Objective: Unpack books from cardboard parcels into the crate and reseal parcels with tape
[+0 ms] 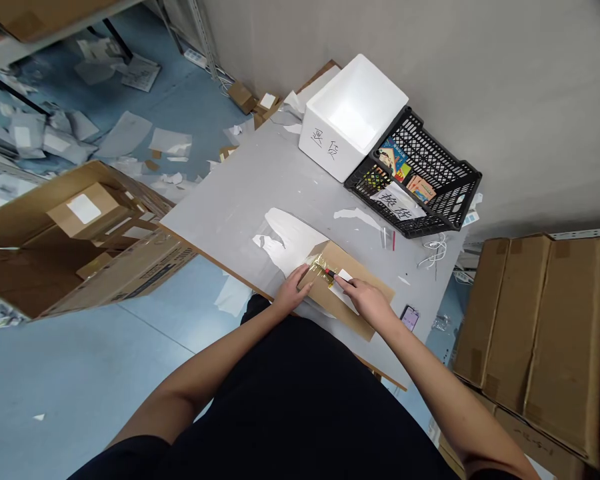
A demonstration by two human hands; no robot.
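Observation:
A brown cardboard box [357, 268] with clear tape and a white label lies on the grey table in front of me. My left hand [294, 291] holds the box at its left end, thumb and fingers spread apart against the cardboard. In my right hand [369, 299] is a red and black utility knife [329, 272], gripped by its handle. Its tip points at the shiny tape on the box's left end; whether the blade cuts into it I cannot make out. Torn white paper [293, 233] lies beside and partly under the box.
On the table [260, 177] stand a white foam box [325, 150] and a black plastic crate [430, 157] holding booklets. A phone [409, 317] lies at the right. A large open carton [145, 273] stands left; stacked cartons [565, 333] stand right. Packaging litters the floor.

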